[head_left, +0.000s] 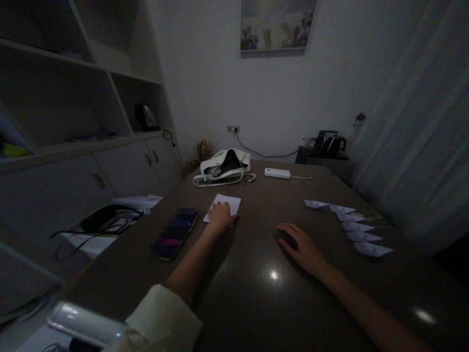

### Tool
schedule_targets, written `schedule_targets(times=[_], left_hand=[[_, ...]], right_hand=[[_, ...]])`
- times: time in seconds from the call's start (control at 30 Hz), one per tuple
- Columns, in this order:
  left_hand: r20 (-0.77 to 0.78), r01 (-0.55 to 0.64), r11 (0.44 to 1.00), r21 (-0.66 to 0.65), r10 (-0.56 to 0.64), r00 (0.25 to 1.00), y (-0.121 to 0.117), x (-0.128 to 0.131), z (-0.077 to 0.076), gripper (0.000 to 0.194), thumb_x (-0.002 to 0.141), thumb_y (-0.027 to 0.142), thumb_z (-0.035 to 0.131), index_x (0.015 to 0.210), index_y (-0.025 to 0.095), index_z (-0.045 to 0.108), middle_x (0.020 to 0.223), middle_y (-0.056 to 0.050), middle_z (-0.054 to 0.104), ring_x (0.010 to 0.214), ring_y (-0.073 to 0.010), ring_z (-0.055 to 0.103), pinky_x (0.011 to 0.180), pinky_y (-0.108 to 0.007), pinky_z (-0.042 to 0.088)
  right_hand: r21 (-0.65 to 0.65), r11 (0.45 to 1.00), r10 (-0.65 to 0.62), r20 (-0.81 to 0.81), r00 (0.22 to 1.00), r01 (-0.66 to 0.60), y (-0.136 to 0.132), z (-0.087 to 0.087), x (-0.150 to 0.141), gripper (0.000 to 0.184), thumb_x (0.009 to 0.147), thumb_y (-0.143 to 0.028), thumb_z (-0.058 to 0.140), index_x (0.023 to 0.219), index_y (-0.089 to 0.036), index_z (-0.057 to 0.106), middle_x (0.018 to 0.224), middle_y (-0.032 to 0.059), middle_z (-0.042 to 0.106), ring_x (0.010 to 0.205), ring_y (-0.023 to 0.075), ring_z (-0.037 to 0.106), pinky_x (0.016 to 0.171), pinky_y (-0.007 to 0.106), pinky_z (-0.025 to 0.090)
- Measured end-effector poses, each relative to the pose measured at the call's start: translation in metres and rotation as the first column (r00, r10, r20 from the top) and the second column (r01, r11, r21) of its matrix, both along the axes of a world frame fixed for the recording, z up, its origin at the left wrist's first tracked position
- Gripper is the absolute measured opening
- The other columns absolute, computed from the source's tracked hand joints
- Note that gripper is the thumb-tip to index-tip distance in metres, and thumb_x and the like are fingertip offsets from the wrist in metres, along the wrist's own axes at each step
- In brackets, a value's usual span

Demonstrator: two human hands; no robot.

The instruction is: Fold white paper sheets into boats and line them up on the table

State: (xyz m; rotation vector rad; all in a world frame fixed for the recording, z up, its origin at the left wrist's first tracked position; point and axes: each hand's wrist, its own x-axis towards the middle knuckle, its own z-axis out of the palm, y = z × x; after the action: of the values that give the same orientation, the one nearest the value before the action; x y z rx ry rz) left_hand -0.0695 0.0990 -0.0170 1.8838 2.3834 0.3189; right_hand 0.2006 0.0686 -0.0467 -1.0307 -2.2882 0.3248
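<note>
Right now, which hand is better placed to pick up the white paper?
Probably the left hand: it rests on the white paper, while the right hand sits apart from it.

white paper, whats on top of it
The left hand rests on the white paper, leaving its far edge bare; the part beneath the hand is covered.

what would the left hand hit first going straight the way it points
Probably the white bag ahead, beyond the paper that the left hand rests on, though depth is unclear.

Left fingers (pixel 221 208) downturned, right fingers (pixel 293 230) loosely curved.
</note>
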Motion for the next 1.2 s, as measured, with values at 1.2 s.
schedule_targets(times=[1.2], left_hand=[[0.011,-0.096,0.966,0.24,0.096,0.995,-0.008,-0.009,0.018,0.036,0.088,0.033,0.04,0.091,0.011,0.069,0.093,-0.021,0.068,0.091,-0.0336,0.063,0.077,-0.041,0.046]], right_hand=[[0.013,0.999,0.046,-0.005,0.999,-0.046,-0.001,0.001,0.002,0.03,0.084,-0.019,0.051,0.113,-0.02,0.057,0.113,0.0101,0.058,0.103,0.0208,0.056,0.09,0.038,0.044]])
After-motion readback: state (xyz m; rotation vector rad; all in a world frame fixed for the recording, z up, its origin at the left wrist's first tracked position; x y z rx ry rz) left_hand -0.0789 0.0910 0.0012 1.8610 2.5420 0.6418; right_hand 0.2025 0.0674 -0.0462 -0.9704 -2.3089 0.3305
